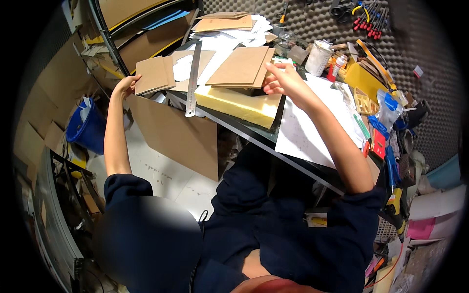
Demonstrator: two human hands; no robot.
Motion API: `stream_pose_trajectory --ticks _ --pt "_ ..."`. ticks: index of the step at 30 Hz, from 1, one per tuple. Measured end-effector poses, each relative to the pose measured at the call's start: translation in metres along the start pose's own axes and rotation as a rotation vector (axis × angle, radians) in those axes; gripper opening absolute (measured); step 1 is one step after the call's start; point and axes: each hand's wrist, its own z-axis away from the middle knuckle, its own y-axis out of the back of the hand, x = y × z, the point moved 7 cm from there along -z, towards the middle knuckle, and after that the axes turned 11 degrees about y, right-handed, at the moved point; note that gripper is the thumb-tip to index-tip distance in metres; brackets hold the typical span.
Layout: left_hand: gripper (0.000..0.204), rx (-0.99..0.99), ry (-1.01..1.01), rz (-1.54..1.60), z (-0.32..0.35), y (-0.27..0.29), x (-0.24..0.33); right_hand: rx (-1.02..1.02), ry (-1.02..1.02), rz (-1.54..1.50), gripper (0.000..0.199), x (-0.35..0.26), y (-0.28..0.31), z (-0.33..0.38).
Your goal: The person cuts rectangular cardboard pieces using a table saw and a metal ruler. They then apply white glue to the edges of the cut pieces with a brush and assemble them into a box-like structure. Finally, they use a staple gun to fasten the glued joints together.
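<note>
At the table's left edge, my left hand (128,85) pinches the outer edge of a small pair of brown boards (152,74). Larger brown boards (239,67) lie stacked on a yellow foam block (239,103). My right hand (286,82) is at their right edge, its fingers apart and partly curled; whether they touch the boards is hard to tell. Between the two board stacks lies a steel ruler (194,80), its near end sticking out past the table edge. White paper (312,124) lies under my right forearm.
A large brown sheet (176,134) leans below the table's left side, near a blue bucket (88,126). More boards and papers (224,23) are piled at the back. A white tub (319,57), a red-and-white bottle (337,67) and assorted tools crowd the right side.
</note>
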Motion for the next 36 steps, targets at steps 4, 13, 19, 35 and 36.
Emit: stream_pose_trajectory --ticks 4,13,19,35,36 --pt "0.025 0.114 -0.081 0.029 0.026 0.003 0.014 -0.007 -0.013 -0.100 0.059 0.015 -0.012 -0.020" --pt "0.028 -0.150 -0.321 0.219 0.092 -0.068 0.057 0.221 0.267 -0.149 0.051 -0.005 0.019 -0.031" --pt "0.041 -0.304 -0.429 0.195 0.130 -0.148 0.076 0.265 0.315 0.035 0.028 -0.043 0.061 -0.012" --pt "0.029 -0.735 -1.068 -0.453 0.367 -0.416 0.087 0.334 0.520 0.884 0.032 -0.098 0.139 0.251" --pt "0.026 -0.678 -1.073 -0.557 0.377 -0.429 0.077 0.309 0.490 0.865 0.029 -0.095 0.139 0.257"
